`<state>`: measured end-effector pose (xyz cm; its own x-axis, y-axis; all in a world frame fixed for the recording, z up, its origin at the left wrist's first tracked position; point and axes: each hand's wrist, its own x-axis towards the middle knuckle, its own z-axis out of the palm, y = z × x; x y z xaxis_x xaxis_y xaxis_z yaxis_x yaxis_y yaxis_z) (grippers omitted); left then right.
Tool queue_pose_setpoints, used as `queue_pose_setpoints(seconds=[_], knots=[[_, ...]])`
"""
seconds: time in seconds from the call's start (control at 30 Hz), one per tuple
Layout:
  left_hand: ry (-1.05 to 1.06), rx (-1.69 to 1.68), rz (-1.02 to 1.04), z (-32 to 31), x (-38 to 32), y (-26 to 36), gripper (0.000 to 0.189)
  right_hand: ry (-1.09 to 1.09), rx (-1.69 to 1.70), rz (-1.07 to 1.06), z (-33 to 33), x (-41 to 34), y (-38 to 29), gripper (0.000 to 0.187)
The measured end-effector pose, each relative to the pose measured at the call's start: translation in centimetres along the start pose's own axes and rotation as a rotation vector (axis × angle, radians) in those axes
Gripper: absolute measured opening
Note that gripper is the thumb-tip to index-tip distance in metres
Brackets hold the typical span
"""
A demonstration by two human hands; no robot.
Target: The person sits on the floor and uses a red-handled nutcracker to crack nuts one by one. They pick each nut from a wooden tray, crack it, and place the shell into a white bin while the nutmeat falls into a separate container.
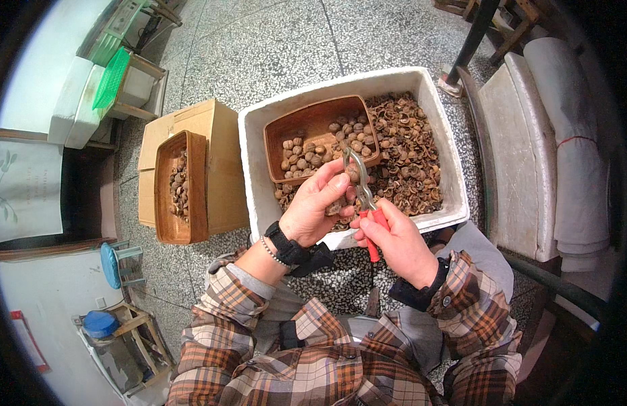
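My right hand [394,238] grips the red handles of a metal nutcracker [365,190]. Its curved jaws point up and away from me, around a walnut [352,172]. The fingertips of my left hand [321,203] hold that walnut at the jaws. Lower in the left hand, something brown, perhaps shell or nut pieces, shows partly behind the fingers. Just beyond my hands, a brown woven basket [298,122] with several whole walnuts [308,155] rests in a white foam box [252,167]. Cracked walnut shells [407,157] fill the box around it.
Left of the box, a second brown basket [197,188] with nut pieces [179,188] sits on a cardboard box [222,152]. A blue stool [110,265] stands farther left. Foam slabs [519,152] and a grey roll [572,142] line the right side. The floor [257,40] is speckled terrazzo.
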<state>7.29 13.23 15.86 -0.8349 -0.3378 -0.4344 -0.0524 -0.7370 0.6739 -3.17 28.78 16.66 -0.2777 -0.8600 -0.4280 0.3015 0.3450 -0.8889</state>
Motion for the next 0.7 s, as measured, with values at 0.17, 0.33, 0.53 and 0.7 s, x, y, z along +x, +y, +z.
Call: queue_pose_setpoints(seconds=[0.17, 0.33, 0.53, 0.7], knots=[[-0.033, -0.076, -0.011, -0.1, 0.1, 0.1, 0.036, 0.001, -0.033, 0.035, 0.1, 0.0, -0.3, 0.014], [-0.094, -0.208, -0.029, -0.8, 0.3, -0.1, 0.031, -0.02, -0.006, 0.045, 0.2, -0.1, -0.8, 0.015], [-0.129, -0.234, -0.044, -1.0, 0.4, 0.1, 0.03, -0.022, 0.158, 0.036, 0.3, 0.0, -0.3, 0.016], [-0.081, -0.221, -0.032, -0.2, 0.1, 0.6, 0.035, -0.028, 0.178, 0.006, 0.3, -0.2, -0.8, 0.015]])
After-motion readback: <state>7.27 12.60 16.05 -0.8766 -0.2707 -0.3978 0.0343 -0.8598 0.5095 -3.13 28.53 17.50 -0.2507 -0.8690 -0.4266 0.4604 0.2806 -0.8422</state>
